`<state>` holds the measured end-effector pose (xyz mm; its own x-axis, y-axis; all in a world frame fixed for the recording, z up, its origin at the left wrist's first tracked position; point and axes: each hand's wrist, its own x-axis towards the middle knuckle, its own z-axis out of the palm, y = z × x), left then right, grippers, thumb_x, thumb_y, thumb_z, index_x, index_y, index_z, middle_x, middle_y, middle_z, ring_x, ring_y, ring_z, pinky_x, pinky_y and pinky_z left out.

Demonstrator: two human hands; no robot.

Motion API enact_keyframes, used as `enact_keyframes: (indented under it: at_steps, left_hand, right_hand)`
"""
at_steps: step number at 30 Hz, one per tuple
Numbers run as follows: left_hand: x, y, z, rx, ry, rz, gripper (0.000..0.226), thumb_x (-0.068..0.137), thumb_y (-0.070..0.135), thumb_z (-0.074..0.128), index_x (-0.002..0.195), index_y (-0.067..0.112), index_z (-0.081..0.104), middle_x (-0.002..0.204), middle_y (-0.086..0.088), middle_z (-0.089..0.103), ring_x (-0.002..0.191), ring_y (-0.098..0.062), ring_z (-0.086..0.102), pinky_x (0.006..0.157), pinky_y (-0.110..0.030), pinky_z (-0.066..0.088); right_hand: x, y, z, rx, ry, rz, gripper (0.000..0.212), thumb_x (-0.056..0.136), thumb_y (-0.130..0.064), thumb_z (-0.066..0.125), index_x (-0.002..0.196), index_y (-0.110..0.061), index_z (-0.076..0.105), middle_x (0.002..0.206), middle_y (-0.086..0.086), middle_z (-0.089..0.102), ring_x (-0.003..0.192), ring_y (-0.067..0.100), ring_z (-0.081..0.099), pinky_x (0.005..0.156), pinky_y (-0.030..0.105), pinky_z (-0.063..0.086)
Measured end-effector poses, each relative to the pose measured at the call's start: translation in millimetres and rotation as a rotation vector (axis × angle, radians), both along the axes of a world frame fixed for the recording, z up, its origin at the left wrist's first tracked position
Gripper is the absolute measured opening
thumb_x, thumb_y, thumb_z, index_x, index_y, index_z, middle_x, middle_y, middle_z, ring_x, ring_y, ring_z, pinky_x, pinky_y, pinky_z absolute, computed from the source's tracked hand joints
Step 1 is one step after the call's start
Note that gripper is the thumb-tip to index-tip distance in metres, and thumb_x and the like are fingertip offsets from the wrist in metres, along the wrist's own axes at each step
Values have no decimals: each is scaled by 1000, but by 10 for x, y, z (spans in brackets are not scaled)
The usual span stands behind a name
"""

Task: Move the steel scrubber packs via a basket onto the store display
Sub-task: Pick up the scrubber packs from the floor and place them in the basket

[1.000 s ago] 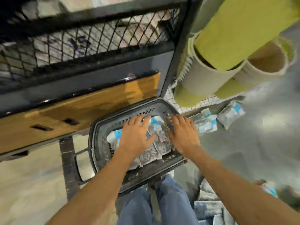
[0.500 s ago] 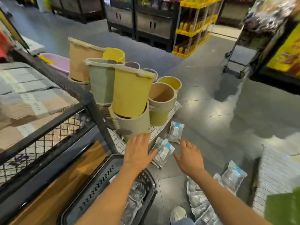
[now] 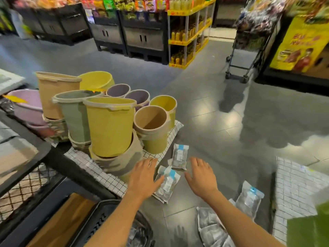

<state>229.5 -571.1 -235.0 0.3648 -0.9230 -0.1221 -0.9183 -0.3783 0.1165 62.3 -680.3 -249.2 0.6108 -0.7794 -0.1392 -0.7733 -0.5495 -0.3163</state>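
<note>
steel scrubber pack (image 3: 167, 184) lies on the grey floor (image 3: 222, 139) between the two grips, its left edge at the left grip's thumb; whether they touch i cannot tell. left grip (image 3: 144, 177) is spread wide, fingers straight, holding nothing. right grip (image 3: 200, 177) is the same, palm down and empty. a second pack (image 3: 179, 156) lies just beyond both sets of fingertips. a third pack (image 3: 249, 200) lies off to the right of the right grip, and a pile of packs (image 3: 211, 227) lies behind it by the forearm. the dark basket (image 3: 106, 216) sits behind the left grip with packs inside. stacked buckets (image 3: 110, 129) stand just left of the left grip.
</note>
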Motion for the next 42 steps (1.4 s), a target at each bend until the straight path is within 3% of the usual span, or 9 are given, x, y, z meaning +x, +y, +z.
enact_keyframes:
  at_steps: [9,15,20,23,29,34,38,42]
  left_hand:
    - [185,-568,-189,58,19,-18,71,92,57,39,149,20,20,155,-3,25,141,-20,24,115,-35,19]
    - [537,-1048,-554,145,71,-49,92,72,69,4,150,21,18,156,-2,22,142,-20,22,115,-37,17]
    - [921,-1428,-1063,168,158,-27,73,89,59,33,149,19,22,152,-4,30,139,-21,28,115,-38,20]
    - [1171,-1639,-1454,277,191,-43,72,93,55,39,151,19,13,156,-2,22,143,-20,20,117,-37,14]
    - [1561,-2031,-2527,315,246,-36,65,96,45,41,151,20,17,155,-2,25,141,-19,23,116,-33,15]
    - [1744,-2194,-3949,418,263,-12,63,98,41,38,151,15,16,156,-5,22,142,-21,21,116,-32,15]
    - [1765,-2229,-5238,450,408,93,60,99,27,41,151,11,14,157,-10,18,144,-24,17,116,-32,15]
    - [1755,-2219,-6280,442,507,266,59,99,20,43,150,11,15,157,-9,16,144,-24,14,117,-33,14]
  right_hand:
    - [101,-578,-199,60,27,3,54,96,-39,43,143,-15,27,146,4,36,132,21,35,110,31,25]
    - [381,-946,-498,130,71,-55,58,96,-35,45,146,-14,23,149,6,30,137,24,30,112,33,23]
    - [793,-1277,-962,244,144,-167,55,96,-36,45,142,-12,28,144,6,36,132,24,35,108,33,27]
    - [1059,-1446,-1293,315,174,-225,57,95,-35,46,144,-11,26,146,8,35,132,27,35,108,34,27]
    - [1413,-1761,-2417,430,212,-277,56,96,-34,45,144,-10,26,144,9,36,130,29,37,106,35,28]
    - [1567,-1872,-3851,565,269,-282,56,95,-40,46,140,-11,29,140,9,40,127,29,40,101,37,33]
    - [1587,-1833,-5045,643,277,-238,78,90,-54,49,146,-8,19,146,11,34,133,29,35,107,37,28]
    - [1579,-1680,-6070,773,255,-326,95,85,-61,53,150,-10,5,153,10,24,139,29,26,109,41,29]
